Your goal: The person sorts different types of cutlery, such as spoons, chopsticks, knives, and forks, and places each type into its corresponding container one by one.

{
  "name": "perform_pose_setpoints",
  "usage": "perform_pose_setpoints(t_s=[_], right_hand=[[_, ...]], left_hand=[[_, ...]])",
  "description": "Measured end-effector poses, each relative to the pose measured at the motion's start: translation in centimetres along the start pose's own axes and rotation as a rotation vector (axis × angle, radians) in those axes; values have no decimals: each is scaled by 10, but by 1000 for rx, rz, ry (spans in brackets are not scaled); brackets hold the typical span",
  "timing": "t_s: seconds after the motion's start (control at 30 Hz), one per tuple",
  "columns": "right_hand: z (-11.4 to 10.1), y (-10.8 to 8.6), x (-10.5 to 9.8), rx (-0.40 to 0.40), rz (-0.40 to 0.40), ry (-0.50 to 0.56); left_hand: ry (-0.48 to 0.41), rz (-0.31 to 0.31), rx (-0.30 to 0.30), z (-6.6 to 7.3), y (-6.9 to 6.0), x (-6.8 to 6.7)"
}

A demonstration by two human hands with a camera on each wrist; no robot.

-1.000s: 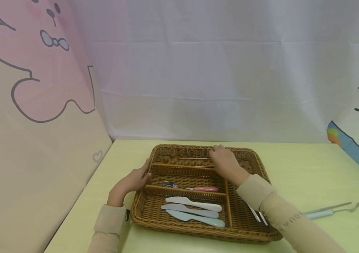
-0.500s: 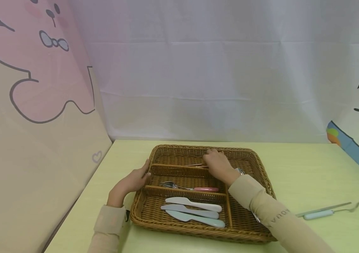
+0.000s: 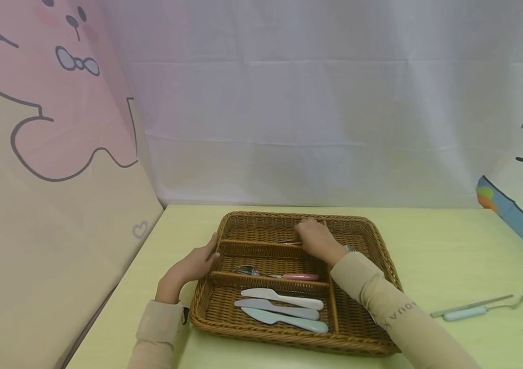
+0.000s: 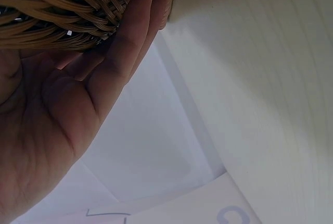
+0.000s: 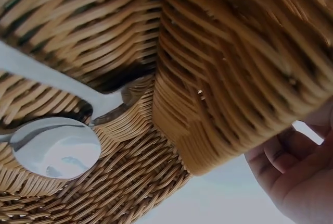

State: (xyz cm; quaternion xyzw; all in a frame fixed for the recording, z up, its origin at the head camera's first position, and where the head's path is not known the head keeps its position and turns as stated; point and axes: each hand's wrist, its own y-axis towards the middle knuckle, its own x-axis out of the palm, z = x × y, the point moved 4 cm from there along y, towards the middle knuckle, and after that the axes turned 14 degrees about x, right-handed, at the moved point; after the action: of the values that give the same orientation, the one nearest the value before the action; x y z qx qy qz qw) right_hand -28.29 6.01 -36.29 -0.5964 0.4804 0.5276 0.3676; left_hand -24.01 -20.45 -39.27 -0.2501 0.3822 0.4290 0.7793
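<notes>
A brown wicker cutlery basket [image 3: 284,337] with several compartments sits on the table. At its left rim my left hand [image 3: 195,264] holds on, thumb over the edge; in the left wrist view its fingers [image 4: 125,52] lie along the outer wicker. My right hand [image 3: 317,240] reaches into the back compartment, fingertips hidden, beside a thin metal piece [image 3: 290,242]. In the right wrist view its fingers are curled behind the divider [image 5: 229,94]; whether they hold anything is unclear. A spoon [image 5: 57,148] and another utensil lie in the right compartment, mostly under my arm in the head view.
Three table knives, white [image 3: 284,297], grey [image 3: 277,309] and mint [image 3: 284,320], lie in the front compartment. A pink-handled fork [image 3: 300,276] lies in the middle one. Right of the basket, a blue-handled fork [image 3: 466,313] and a metal stick [image 3: 471,306] lie on the table.
My right hand has shifted slightly left and lower in the back compartment. A thin rod seen left of it earlier is no longer in sight. My left hand stays on the rim.
</notes>
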Motion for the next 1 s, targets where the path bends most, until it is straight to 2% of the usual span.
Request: perform_pose_setpoints(t_s=[0.23,0.37,0.57,0.67,0.87,1.0], right_hand=[[-2,3,6,-13,-67,47],[1,6,6,-10,-74,71],[9,12,12,62,-145,175],[12,13,14,82,-154,206],[17,14,17,116,-179,243],[19,14,19,123,-188,228]], left_hand=[[7,4,10,-2,2,1],[2,4,1,-2,2,1],[0,1,-6,-3,1,1],[2,3,0,-2,1,1],[10,9,9,-1,1,0],[11,4,-2,0,1,0]])
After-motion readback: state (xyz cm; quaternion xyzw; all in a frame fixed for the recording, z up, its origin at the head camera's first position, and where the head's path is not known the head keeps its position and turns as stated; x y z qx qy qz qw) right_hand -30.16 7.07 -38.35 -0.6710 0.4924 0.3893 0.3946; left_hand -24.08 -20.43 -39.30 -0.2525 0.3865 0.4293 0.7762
